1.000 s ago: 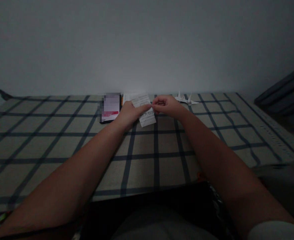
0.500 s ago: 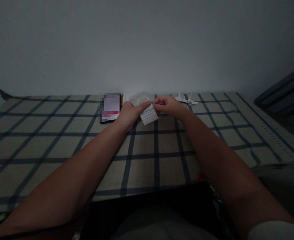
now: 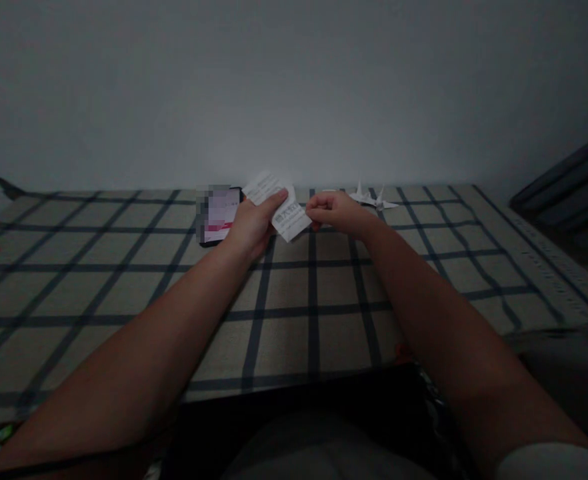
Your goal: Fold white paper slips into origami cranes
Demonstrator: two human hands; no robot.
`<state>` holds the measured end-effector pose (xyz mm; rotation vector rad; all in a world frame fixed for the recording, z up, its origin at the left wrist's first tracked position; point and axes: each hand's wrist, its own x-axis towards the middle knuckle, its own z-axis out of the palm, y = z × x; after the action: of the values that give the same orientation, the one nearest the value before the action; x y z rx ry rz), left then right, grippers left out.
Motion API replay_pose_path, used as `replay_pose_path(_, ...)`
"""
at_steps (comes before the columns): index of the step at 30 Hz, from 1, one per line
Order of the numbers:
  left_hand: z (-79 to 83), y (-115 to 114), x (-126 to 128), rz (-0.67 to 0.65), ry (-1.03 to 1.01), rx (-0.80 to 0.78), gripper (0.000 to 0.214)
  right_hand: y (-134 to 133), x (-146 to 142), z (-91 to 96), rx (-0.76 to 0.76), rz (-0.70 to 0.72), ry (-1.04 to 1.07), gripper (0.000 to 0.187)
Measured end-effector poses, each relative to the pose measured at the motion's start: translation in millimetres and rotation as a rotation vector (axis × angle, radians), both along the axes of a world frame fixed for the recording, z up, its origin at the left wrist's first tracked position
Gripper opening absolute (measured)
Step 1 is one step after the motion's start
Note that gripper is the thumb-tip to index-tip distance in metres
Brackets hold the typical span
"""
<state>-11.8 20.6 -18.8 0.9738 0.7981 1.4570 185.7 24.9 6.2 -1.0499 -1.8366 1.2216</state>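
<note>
A checked cloth (image 3: 99, 287) covers the table up to a bare wall, in dim light. Over it both of the person's bare arms reach to the far edge, where a printed slip (image 3: 290, 220) is held tilted between the two hands, just above the cloth.

The left hand (image 3: 252, 227) is closed on the slip's upper left part, with the thumb laid across its face. The right hand (image 3: 339, 212) pinches the lower right corner between curled fingertips.

A phone (image 3: 219, 215) lies flat just left of the left hand, its screen lit pink and white. Small paper cranes (image 3: 373, 197) stand by the wall, just beyond the right hand and apart from it.

The slip looks thin and very light. It is probably limp enough to sag when held by one end, and likely to crease or tear under a hard pull. A light fingertip pinch at opposite edges or corners, as here, should keep it taut.

Count: one cloth, two hands, one phone, one slip, two cranes.
</note>
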Motion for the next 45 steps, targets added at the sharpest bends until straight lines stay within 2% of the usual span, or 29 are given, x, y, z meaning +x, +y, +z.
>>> replay_pose_path(7,-0.2,17.4,-14.9,0.066,-0.074,-0.077,0.033,0.8,5.5,-2.8,0.033,0.061,-0.040,0.006)
replay_pose_path(10,0.8,19.2,-18.0,0.137,-0.038,-0.013,0.036,3.1,5.6,-4.9,0.043,0.045,-0.013,0.007)
replay_pose_path(14,3.6,4.5,-8.4,0.075,0.096,-0.011,0.043,6.3,2.2,-6.9,0.029,-0.006,0.070,0.010)
replay_pose_path(18,5.8,-10.2,1.6,-0.018,0.158,0.013,0.043,7.3,-1.0,-6.9,0.030,0.024,0.068,0.017)
replay_pose_path(20,5.6,-12.6,3.0,-0.045,0.165,-0.002,0.043,8.6,-1.3,-7.5,0.066,0.032,0.060,0.019)
replay_pose_path(24,3.9,-8.8,1.3,-0.099,0.155,-0.061,0.041,12.8,1.1,-9.9,0.125,-0.051,0.097,0.018)
replay_pose_path(27,4.8,-3.0,-2.2,-0.079,0.132,-0.054,0.036,13.3,4.9,-9.6,0.092,-0.065,0.106,0.017)
replay_pose_path(29,6.7,-0.6,-5.0,0.035,0.152,-0.013,0.035,11.6,7.3,-7.9,0.060,-0.048,0.084,0.017)
replay_pose_path(31,7.9,-0.5,-7.4,0.077,0.243,-0.002,0.036,9.4,9.0,-6.1,0.041,-0.029,0.049,0.017)
replay_pose_path(34,5.2,-2.5,-9.2,-0.022,0.372,-0.006,0.040,8.3,9.9,-4.9,0.033,-0.019,0.012,0.018)
replay_pose_path(39,-2.7,-3.3,-8.2,-0.106,0.365,0.003,0.042,13.5,11.2,-8.7,0.081,-0.057,-0.004,0.020)
replay_pose_path(41,-2.5,-3.1,-7.2,-0.118,0.337,0.007,0.040,14.9,12.6,-10.1,0.090,-0.056,-0.016,0.019)
replay_pose_path(45,0.7,-3.6,-5.9,-0.059,0.312,0.022,0.031,12.9,14.0,-9.5,0.098,-0.038,-0.040,0.017)
